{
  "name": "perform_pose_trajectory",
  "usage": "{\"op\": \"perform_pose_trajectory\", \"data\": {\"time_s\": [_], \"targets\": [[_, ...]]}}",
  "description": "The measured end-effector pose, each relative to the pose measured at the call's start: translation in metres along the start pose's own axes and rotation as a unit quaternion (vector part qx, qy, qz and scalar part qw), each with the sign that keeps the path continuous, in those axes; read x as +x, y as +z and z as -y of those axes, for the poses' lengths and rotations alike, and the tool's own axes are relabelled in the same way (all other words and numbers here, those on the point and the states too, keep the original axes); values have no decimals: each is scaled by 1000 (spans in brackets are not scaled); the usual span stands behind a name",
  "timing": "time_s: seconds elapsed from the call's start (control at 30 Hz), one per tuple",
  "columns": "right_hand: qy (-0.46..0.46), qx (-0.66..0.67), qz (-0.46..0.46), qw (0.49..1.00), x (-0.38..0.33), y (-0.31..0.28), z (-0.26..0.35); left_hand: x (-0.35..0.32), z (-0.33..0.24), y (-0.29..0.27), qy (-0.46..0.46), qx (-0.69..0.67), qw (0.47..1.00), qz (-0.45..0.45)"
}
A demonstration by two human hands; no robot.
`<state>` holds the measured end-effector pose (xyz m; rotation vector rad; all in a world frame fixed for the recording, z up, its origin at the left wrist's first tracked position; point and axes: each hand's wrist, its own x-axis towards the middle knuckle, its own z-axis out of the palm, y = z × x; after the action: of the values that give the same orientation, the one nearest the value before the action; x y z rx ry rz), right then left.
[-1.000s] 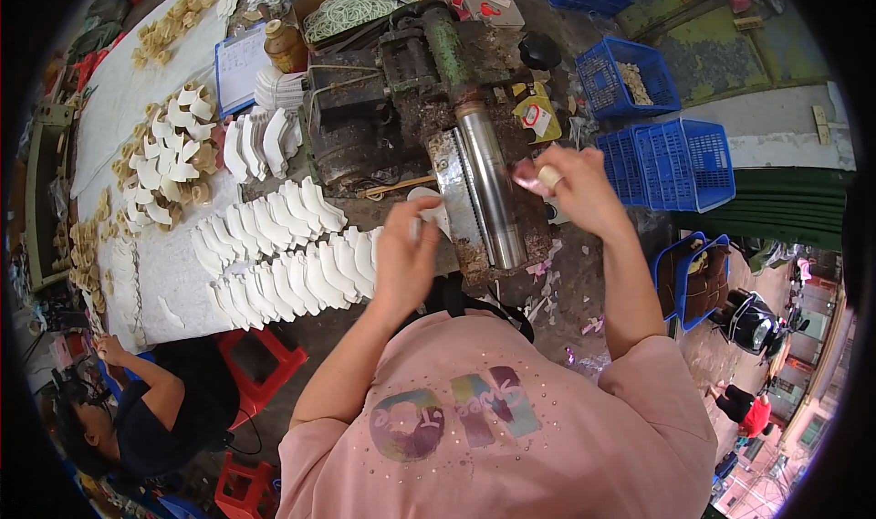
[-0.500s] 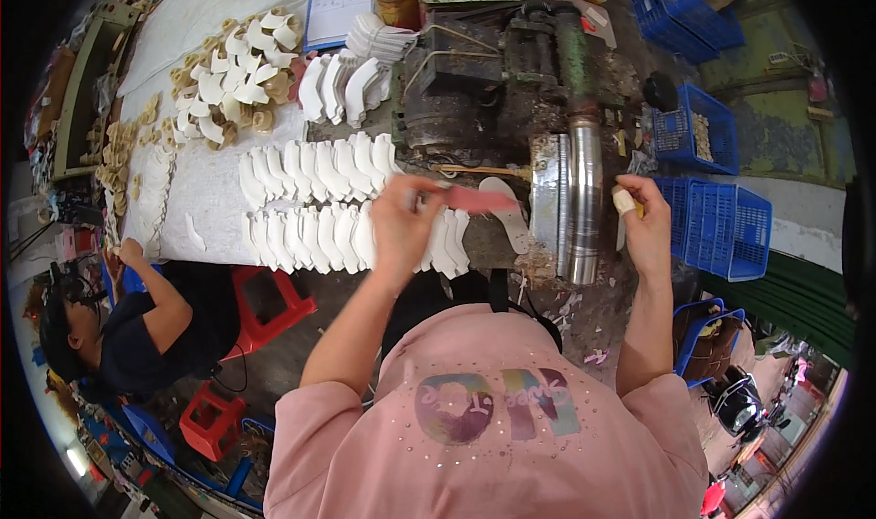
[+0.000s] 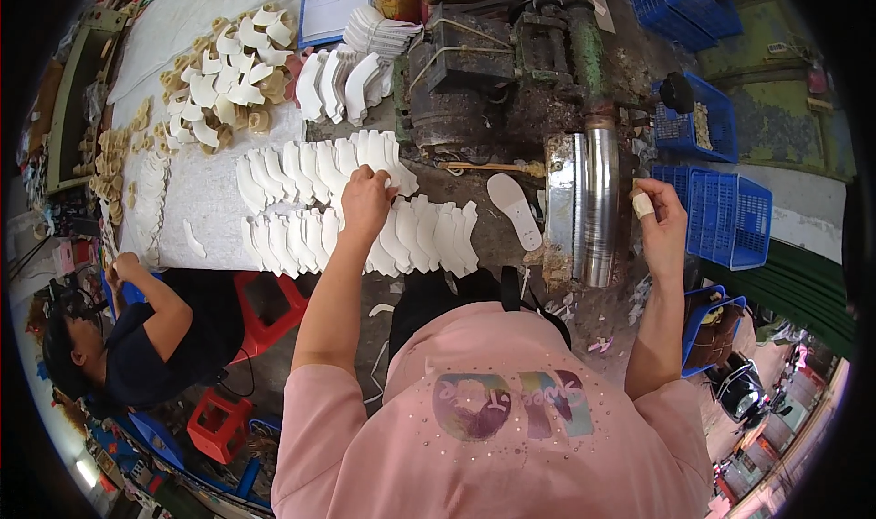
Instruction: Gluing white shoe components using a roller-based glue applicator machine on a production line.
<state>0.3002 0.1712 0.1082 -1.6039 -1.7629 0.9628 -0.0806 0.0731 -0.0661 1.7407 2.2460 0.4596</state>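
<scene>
My left hand (image 3: 368, 201) is closed at the right part of two rows of white curved pieces. Its fingertips meet near the upper row (image 3: 290, 174), and a bit of white shows by them; what they pinch is partly hidden. Below and right of it runs the lower row (image 3: 438, 236). My right hand (image 3: 662, 222) is held just right of the shiny metal roller (image 3: 599, 204), with its fingers curled and a cream cover (image 3: 643, 205) on one finger. Whether something small is in it cannot be made out. A white insole (image 3: 514, 210) lies left of the roller.
Behind the roller stands a dark, grimy machine (image 3: 461, 108). Bundled white pieces (image 3: 339, 85) and a heap of cream pieces (image 3: 242, 67) lie farther left. Blue crates (image 3: 728, 216) stand at right. A person (image 3: 151, 327) works at the left near a red stool (image 3: 269, 309).
My left hand has moved left, away from the insole, to the white rows. The pink strip it held is out of sight. My right hand has moved slightly right.
</scene>
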Motion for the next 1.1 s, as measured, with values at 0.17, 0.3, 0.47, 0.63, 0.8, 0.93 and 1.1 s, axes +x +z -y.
{"op": "perform_pose_trajectory", "data": {"time_s": [0.17, 0.3, 0.47, 0.63, 0.8, 0.93, 1.1], "targets": [[-26, 13, -30, 999, -4, 1, 12, 12, -38, -52, -53, -190, 980, 22], [-144, 47, 41, 988, -16, 33, 67, -3, -104, -107, -74, -561, 820, 81], [-299, -60, 20, 952, -39, 87, 95, -18, -189, -114, 93, -678, 722, 97], [-351, -78, -97, 928, -48, 96, 87, -28, -217, -104, 64, -719, 692, -7], [-358, -13, -85, 930, -48, 89, 85, -33, -227, -98, 35, -713, 698, -61], [-257, 193, 43, 946, -44, 62, 74, -21, -223, -99, -58, -655, 752, -55], [-144, 31, -44, 988, -2, -24, 56, -14, -180, -84, -149, -566, 811, 17]]}}
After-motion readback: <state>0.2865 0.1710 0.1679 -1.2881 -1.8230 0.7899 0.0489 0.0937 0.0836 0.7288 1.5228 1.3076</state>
